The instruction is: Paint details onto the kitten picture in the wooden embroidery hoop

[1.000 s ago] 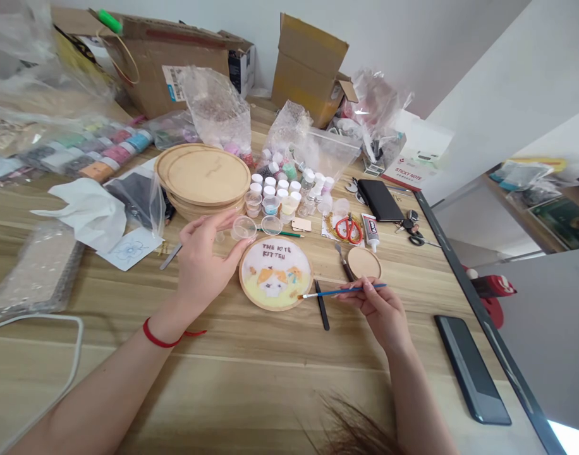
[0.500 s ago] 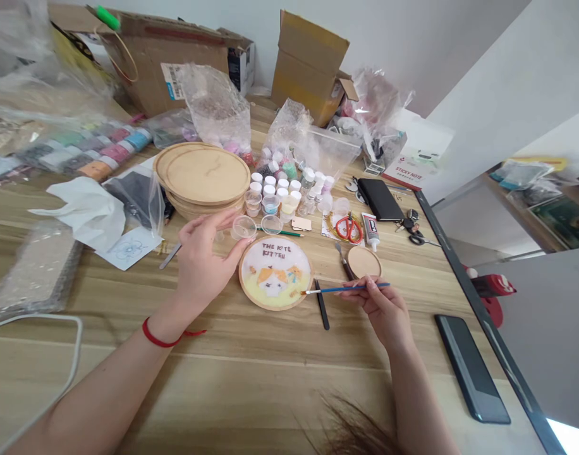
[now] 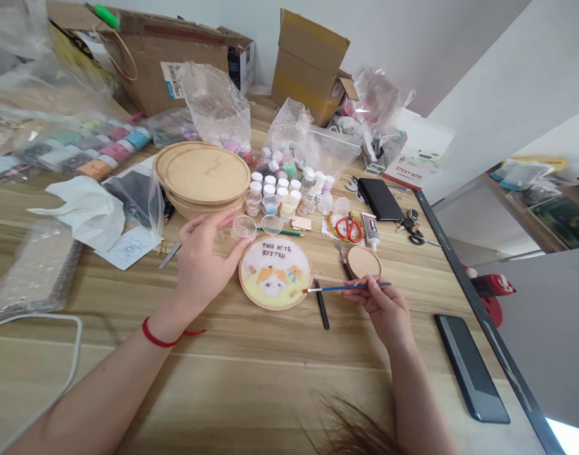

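My right hand (image 3: 382, 309) pinches a thin blue paintbrush (image 3: 337, 288) held almost level. Its brown tip is by the lower right rim of a round wooden-framed plaque (image 3: 275, 265). That plaque carries dark lettering and an orange-and-white cat face on a white and yellow ground. To its left, my left hand (image 3: 204, 253) curves its thumb and fingers around a small clear plastic cup (image 3: 244, 227); the thumb is close to the plaque's rim. Black tweezers (image 3: 322, 306) lie beneath the brush. A small round wooden piece (image 3: 364, 261) and a palette knife (image 3: 344, 260) are just beyond my right hand.
Stacked wooden rounds (image 3: 201, 174) and several white-lidded jars (image 3: 275, 183) stand behind. Red-handled pliers (image 3: 349, 227), a glue tube (image 3: 371, 231) and a black wallet (image 3: 380, 199) lie to the right. A phone (image 3: 472, 366) rests near the right edge. Cardboard boxes (image 3: 308, 63) line the wall.
The brush tip has shifted very slightly right and up near the plaque's rim. My left hand and the cup look unmoved.
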{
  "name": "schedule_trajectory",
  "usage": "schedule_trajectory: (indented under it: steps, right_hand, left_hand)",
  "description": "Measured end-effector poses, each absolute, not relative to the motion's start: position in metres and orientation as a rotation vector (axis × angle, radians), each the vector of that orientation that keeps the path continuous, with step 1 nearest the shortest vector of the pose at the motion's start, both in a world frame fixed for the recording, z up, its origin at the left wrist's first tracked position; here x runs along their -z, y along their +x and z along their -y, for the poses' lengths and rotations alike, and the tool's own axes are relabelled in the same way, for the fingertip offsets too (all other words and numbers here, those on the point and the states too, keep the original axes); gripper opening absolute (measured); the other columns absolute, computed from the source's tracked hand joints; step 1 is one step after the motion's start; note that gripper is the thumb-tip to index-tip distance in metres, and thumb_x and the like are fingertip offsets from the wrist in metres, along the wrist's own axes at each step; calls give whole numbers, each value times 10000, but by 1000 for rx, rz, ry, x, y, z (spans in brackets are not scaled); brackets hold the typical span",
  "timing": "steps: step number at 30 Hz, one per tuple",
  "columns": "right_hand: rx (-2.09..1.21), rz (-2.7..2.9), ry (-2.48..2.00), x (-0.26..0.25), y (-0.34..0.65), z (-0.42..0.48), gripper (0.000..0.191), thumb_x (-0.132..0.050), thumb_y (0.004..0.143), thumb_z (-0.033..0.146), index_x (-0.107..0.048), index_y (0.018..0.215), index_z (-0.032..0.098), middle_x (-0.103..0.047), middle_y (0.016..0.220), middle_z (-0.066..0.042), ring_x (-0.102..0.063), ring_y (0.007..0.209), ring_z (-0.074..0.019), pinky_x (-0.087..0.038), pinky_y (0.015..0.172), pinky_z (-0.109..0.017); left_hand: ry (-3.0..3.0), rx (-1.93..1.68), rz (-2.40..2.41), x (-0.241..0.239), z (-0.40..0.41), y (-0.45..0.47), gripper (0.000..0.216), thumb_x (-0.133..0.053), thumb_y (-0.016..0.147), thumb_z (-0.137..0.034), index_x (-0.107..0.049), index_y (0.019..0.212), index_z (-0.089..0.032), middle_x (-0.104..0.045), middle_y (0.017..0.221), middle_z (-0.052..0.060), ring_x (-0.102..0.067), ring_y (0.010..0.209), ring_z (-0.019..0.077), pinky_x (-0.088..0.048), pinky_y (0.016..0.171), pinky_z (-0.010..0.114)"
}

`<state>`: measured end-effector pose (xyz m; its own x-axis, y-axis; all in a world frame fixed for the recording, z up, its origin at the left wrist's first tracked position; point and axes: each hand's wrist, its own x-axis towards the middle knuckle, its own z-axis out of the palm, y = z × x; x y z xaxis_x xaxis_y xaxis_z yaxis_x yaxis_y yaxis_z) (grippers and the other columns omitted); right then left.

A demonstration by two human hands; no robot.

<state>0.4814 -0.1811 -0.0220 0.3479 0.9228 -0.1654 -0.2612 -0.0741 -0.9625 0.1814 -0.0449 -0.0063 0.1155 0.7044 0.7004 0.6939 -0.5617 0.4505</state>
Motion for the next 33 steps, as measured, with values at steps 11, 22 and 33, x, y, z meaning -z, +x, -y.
schedule_trajectory:
  steps: [11,22,33]
  right_hand:
    - [-1075,678,-1252,24,486,181,253,-805,816,426,-739,804,182,-818,871,-108,-801,764,-220,-654,751,-310]
    - [-1021,707,-1255,26,489,182,239,-787,835,415,-743,813,181,-819,878,-104,-799,732,-213,-652,738,-297]
    - [-968,667,-1147,3,474,168,237,-785,847,425,-739,833,193,-800,812,-48,-790,719,-196,-665,758,-326]
  left_hand:
    - [2247,-1406,-1509,7,47,182,457,-747,866,-389,-592,1269,-240,-760,1153,58,-714,1082,264,-465,1042,457]
    - [2248,-1400,-1506,6,48,182,452,-756,860,-355,-592,1265,-240,-759,1165,63,-715,1093,261,-465,1051,455]
    - [2322,-1434,-1381,12,48,185,441,-742,864,-346,-583,1264,-251,-771,1130,55,-732,1035,255,-510,1011,441]
